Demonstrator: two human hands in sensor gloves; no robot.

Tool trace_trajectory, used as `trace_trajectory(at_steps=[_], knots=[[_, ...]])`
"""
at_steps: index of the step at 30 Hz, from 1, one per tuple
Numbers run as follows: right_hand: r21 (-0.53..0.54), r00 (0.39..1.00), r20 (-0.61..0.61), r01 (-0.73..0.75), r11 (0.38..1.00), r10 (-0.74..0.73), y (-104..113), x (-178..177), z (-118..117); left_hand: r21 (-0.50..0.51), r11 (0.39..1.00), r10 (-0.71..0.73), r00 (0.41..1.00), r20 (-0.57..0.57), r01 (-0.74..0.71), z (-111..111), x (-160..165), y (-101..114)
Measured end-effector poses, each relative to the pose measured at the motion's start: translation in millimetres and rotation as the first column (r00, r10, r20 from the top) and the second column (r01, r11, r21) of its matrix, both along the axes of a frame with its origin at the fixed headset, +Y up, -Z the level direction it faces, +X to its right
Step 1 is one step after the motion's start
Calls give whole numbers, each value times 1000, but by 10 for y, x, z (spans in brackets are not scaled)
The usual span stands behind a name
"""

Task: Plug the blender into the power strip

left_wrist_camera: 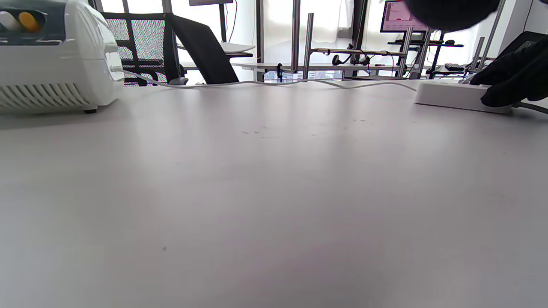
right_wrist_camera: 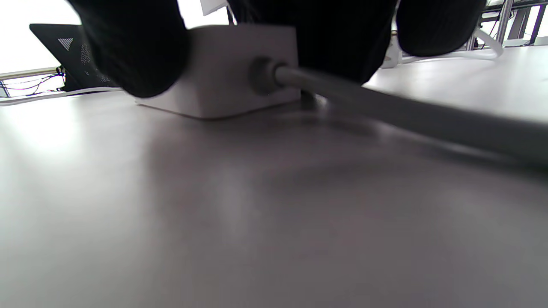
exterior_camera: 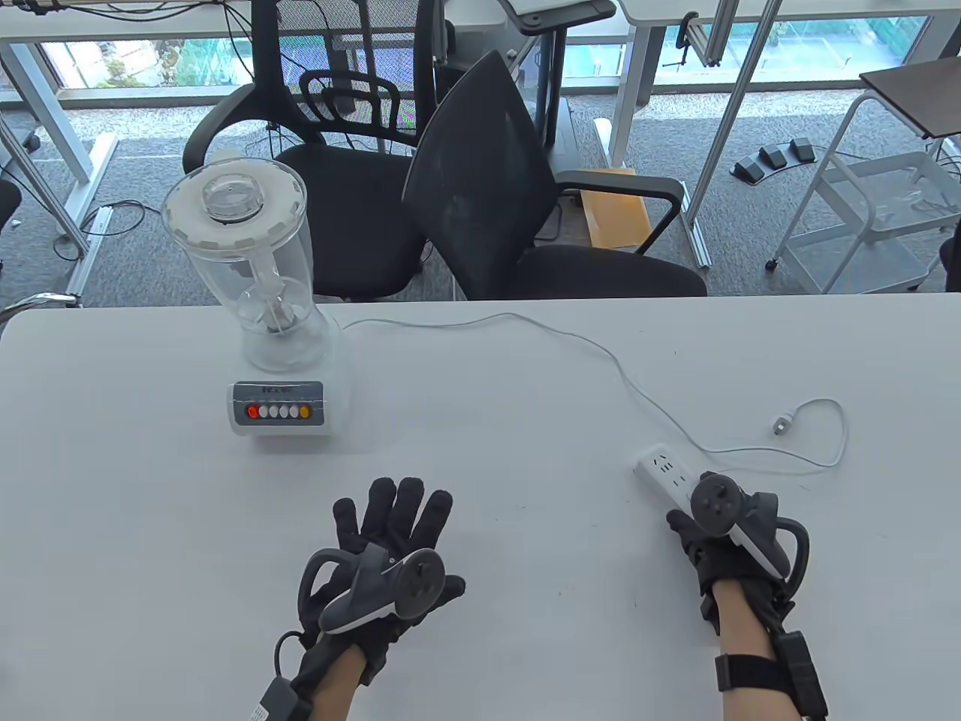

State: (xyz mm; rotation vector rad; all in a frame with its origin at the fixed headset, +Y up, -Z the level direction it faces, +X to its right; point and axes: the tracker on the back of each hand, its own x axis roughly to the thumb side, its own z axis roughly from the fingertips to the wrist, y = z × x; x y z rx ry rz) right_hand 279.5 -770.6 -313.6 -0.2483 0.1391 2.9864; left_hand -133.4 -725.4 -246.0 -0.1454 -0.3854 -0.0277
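Observation:
The blender point(exterior_camera: 274, 330) stands at the table's far left, its white base with coloured buttons facing me; the base also shows in the left wrist view point(left_wrist_camera: 47, 64). Its thin white cord point(exterior_camera: 601, 353) runs right across the table and loops back to the plug point(exterior_camera: 782, 426), which lies loose on the table. The white power strip point(exterior_camera: 664, 469) lies a little left of the plug. My right hand point(exterior_camera: 694, 518) grips the strip's near end, with fingers point(right_wrist_camera: 137, 51) on both sides of it point(right_wrist_camera: 231, 72). My left hand point(exterior_camera: 390, 526) lies open and empty on the table, fingers spread.
The power strip's own thick grey cable point(right_wrist_camera: 385, 107) runs back from its near end under my right hand. Two black office chairs point(exterior_camera: 480, 195) stand behind the table's far edge. The white table point(exterior_camera: 488, 420) spreads between blender and strip.

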Motion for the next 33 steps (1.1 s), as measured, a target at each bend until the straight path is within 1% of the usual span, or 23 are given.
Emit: trace_trajectory(at_steps=[6, 10, 14, 23, 25, 29, 31, 33], knots=[[47, 1000, 9, 24, 999, -24, 24, 2, 20, 0, 1000, 0, 1000, -1, 0, -1, -4, 2], [68, 998, -16, 57, 996, -56, 38, -51, 16, -4, 1000, -1, 1000, 1, 1, -3, -5, 4], [70, 991, -96, 99, 993, -93, 39, -184, 8, -12, 1000, 6, 1000, 6, -6, -7, -7, 2], [74, 956, -284, 95, 993, -70, 113, -680, 22, -16, 1000, 0, 1000, 14, 0, -4, 1, 4], [91, 942, -331, 82, 992, -47, 128, -778, 29, -16, 1000, 3, 1000, 13, -3, -5, 0, 4], [57, 916, -395, 96, 994, -66, 126, -939, 50, -20, 1000, 2, 1000, 17, -1, -3, 11, -6], [34, 897, -432, 120, 992, -93, 112, -1003, 59, -20, 1000, -3, 1000, 20, 4, -2, 21, -10], [49, 866, -494, 122, 991, -82, 106, -1069, 64, -21, 1000, -4, 1000, 22, 5, -1, 27, -10]])
